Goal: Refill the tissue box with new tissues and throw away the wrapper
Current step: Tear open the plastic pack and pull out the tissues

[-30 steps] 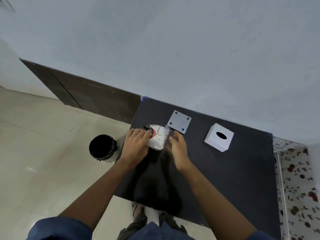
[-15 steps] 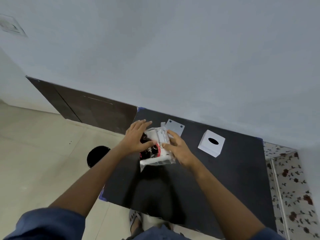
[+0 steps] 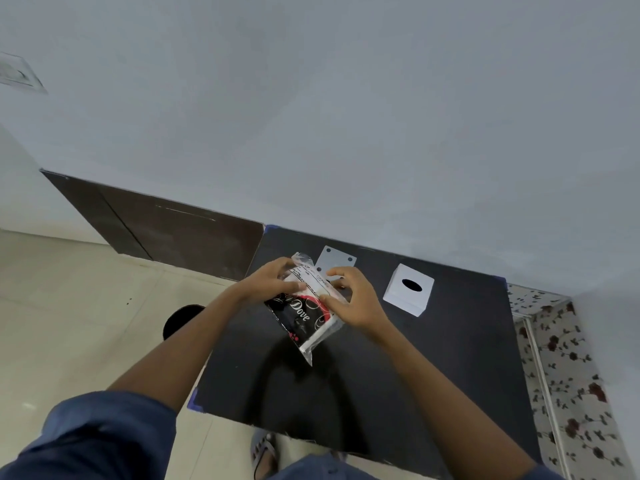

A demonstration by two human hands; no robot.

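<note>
A pack of new tissues in a clear wrapper with black and red print [image 3: 304, 315] hangs lifted above the black table [image 3: 433, 375]. My left hand [image 3: 268, 284] grips its upper left side. My right hand [image 3: 353, 299] pinches the upper right edge of the wrapper. The white tissue box [image 3: 408, 289] with an oval slot stands on the table to the right of my hands. Its flat grey bottom plate [image 3: 334, 263] lies behind the pack, partly hidden by it.
A black waste bin [image 3: 181, 318] stands on the tiled floor left of the table, partly behind my left forearm. A dark panel [image 3: 173, 233] lines the wall base. A floral-covered surface [image 3: 568, 375] borders the table's right edge.
Both hands have raised the pack off the table and turned it so its printed face shows. The view has tilted up, so table and bin appear lower.
</note>
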